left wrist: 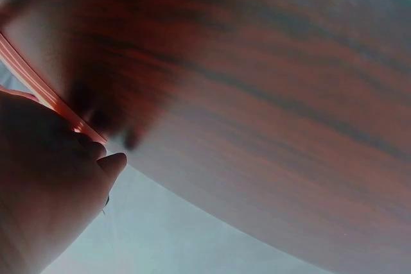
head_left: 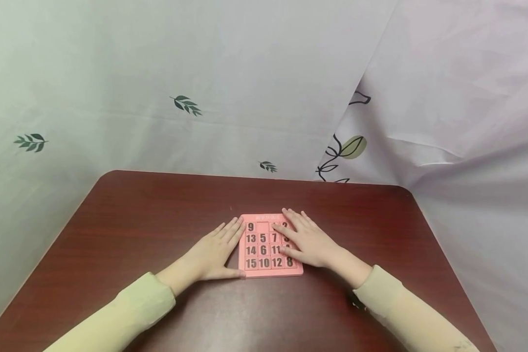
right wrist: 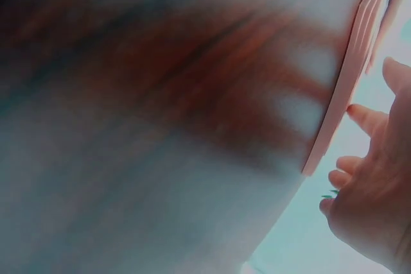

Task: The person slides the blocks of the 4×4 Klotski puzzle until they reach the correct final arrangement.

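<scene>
A pink sliding number puzzle [head_left: 264,250] lies flat on the table, its black-numbered tiles in rows. The slot [head_left: 262,227] between the 9 and the 1 in the top row has no tile. Along the puzzle's left edge lies my left hand [head_left: 215,252], fingers straight, with the thumb at the near left corner. My right hand [head_left: 310,242] spreads over the right side; its index fingertip is on the 1 tile and its thumb tip by the 11. Some right-hand tiles are partly covered. Both wrist views show the puzzle's layered side edge [right wrist: 347,81].
The dark red-brown wooden table [head_left: 158,205] has rounded far corners. Behind it hangs a pale curtain [head_left: 246,73] with leaf prints, and another sheet [head_left: 457,107] hangs at the right. A small dark object [head_left: 356,300] shows beside the right cuff.
</scene>
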`<state>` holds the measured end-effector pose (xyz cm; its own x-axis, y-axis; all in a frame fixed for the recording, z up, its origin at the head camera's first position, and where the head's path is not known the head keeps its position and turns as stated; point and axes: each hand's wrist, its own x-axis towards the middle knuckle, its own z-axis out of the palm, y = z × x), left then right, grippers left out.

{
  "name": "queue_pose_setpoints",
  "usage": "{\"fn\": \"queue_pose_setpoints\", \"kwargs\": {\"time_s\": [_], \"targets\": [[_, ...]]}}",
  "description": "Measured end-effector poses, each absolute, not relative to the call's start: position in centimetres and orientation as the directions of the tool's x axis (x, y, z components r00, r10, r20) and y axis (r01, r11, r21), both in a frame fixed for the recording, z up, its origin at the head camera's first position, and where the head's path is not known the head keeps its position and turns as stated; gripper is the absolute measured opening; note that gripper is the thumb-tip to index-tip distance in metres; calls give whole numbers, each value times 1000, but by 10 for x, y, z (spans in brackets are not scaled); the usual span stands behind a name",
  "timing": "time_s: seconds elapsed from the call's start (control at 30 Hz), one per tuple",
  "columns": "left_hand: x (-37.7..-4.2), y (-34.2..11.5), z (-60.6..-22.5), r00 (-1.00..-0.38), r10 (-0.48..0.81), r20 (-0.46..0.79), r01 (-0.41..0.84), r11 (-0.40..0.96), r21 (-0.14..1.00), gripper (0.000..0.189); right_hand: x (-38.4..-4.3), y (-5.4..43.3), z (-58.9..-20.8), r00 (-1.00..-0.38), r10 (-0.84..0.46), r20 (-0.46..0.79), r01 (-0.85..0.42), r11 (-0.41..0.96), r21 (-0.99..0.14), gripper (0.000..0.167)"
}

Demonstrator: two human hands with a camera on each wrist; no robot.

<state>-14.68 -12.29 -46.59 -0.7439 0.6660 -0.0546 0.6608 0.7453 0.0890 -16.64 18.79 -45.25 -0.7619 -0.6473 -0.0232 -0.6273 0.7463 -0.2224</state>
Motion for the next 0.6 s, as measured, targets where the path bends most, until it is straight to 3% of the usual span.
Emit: {"fn": "queue_pose_setpoints", "kwargs": {"time_s": [0.6], "targets": [[-147,-124,-467,-746,662,-68,654,748,113,119,-153,177,-451,-665,-746,-16,-727,652,-215,66]]}}
